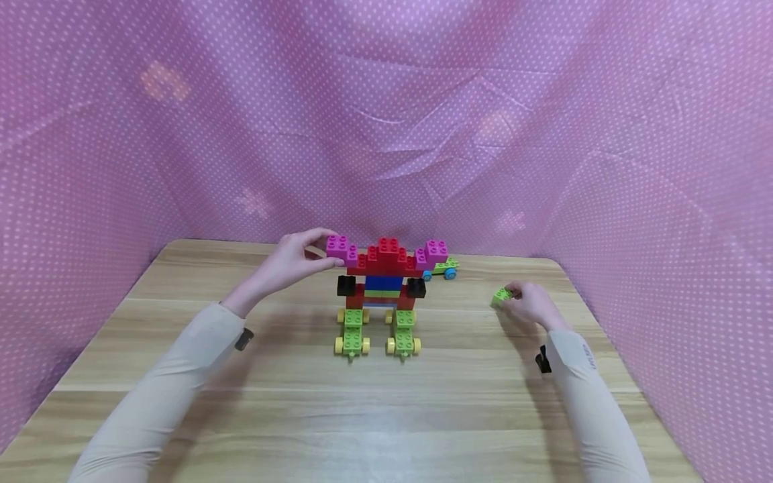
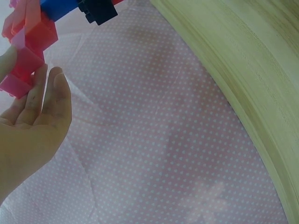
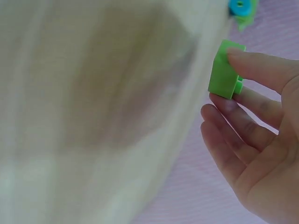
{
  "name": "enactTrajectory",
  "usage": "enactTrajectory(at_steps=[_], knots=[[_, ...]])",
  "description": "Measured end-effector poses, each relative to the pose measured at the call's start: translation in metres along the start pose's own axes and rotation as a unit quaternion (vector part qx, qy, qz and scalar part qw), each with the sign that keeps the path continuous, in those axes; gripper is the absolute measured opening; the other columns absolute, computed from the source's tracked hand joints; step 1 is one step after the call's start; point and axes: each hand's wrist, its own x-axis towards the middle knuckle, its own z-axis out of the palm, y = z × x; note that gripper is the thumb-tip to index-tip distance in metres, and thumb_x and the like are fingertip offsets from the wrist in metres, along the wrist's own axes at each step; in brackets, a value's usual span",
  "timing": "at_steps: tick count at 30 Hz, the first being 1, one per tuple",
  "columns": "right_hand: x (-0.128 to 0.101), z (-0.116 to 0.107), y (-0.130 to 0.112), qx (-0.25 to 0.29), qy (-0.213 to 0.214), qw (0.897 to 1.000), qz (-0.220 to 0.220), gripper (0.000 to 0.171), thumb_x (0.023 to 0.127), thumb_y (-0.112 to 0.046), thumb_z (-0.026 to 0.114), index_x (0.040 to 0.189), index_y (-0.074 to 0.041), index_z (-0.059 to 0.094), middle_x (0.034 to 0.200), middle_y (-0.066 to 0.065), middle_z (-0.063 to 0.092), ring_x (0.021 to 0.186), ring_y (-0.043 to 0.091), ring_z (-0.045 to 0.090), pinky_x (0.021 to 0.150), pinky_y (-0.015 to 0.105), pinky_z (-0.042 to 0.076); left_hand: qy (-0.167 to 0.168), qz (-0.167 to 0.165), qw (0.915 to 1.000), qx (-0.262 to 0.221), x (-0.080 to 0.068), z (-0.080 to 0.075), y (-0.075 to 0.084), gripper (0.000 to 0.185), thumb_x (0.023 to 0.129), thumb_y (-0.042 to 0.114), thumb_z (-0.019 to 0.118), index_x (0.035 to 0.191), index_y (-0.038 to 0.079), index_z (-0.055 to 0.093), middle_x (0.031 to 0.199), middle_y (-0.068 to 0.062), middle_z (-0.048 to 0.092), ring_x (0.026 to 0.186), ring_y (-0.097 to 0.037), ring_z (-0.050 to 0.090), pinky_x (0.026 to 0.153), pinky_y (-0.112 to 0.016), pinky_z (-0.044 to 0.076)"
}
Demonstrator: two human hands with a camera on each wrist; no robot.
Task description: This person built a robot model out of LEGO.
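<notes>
A robot-like figure of toy bricks stands upright mid-table, with a red top (image 1: 388,258), a blue middle (image 1: 383,283) and black bricks (image 1: 346,286) at its sides. Its feet are two green wheeled bases (image 1: 353,339) with yellow wheels. My left hand (image 1: 294,260) pinches the pink bricks (image 1: 338,247) of the figure's left arm between thumb and fingers. Matching pink bricks (image 1: 436,251) form the other arm. Off to the right, my right hand (image 1: 531,305) holds a small green brick (image 3: 224,70) between thumb and fingertips, its studs facing the palm.
Behind the figure's right arm stands a green wheeled base (image 1: 447,266) with blue wheels, partly hidden. The wooden table (image 1: 302,416) ends at the back against a pink dotted cloth (image 1: 386,134), which also hangs along both sides.
</notes>
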Motion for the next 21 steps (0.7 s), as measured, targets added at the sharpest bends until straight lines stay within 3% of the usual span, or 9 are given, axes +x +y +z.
enactTrajectory(at_steps=[10, 16, 21], knots=[[0.001, -0.044, -0.05, -0.018, 0.076, 0.995, -0.067, 0.038, 0.091, -0.015, 0.069, 0.12, 0.009, 0.064, 0.114, 0.03, 0.068, 0.107, 0.046, 0.064, 0.092, 0.058, 0.054, -0.004, -0.002, 1.0, -0.007, -0.001, 0.001, 0.0, 0.046, 0.089, 0.025, 0.074, 0.13, 0.009, 0.06, 0.111, -0.012, 0.07, 0.104, -0.027, 0.066, 0.091, -0.04, 0.059], [0.0, -0.074, -0.085, 0.001, 0.125, 0.987, -0.097, 0.035, 0.089, -0.014, 0.072, 0.117, 0.005, 0.067, 0.114, 0.027, 0.069, 0.105, 0.042, 0.067, 0.093, 0.055, 0.056, -0.003, -0.003, 1.0, -0.009, 0.001, 0.001, -0.002, 0.047, 0.089, 0.026, 0.075, 0.131, 0.01, 0.06, 0.111, -0.011, 0.07, 0.103, -0.025, 0.066, 0.091, -0.04, 0.059], [0.001, -0.09, -0.11, 0.018, 0.143, 0.98, -0.136, 0.034, 0.088, -0.015, 0.075, 0.117, 0.003, 0.068, 0.114, 0.023, 0.071, 0.105, 0.041, 0.067, 0.092, 0.052, 0.057, -0.004, -0.004, 0.9999, -0.014, 0.0, 0.0, -0.002, 0.049, 0.089, 0.027, 0.075, 0.132, 0.009, 0.059, 0.111, -0.013, 0.07, 0.103, -0.027, 0.067, 0.09, -0.04, 0.06]])
